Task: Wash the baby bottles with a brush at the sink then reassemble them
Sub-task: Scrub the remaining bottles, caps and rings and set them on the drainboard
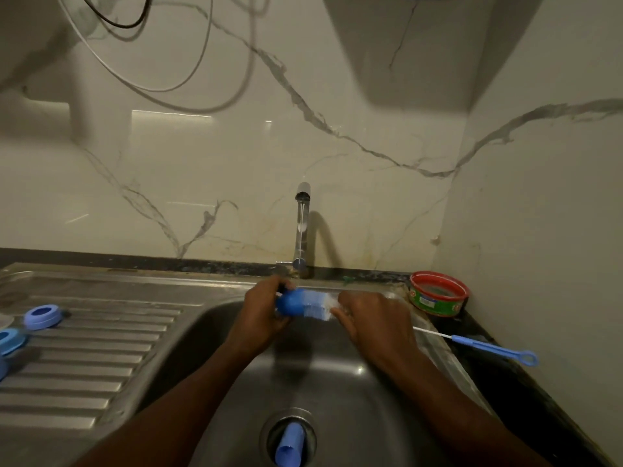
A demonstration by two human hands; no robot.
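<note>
Over the stainless steel sink (337,382), below the tap (302,227), my left hand (261,311) grips the blue bulb end of the bottle brush (303,303). My right hand (374,318) has its fingers curled onto the white bristles. One blue cylindrical piece (289,444) stands in the drain. Left of the sink, two blue screw rings (42,317) lie on the ribbed drainboard. Right of it: one thin blue-handled brush (488,347) and one round red-rimmed tub (438,293); label unreadable.
</note>
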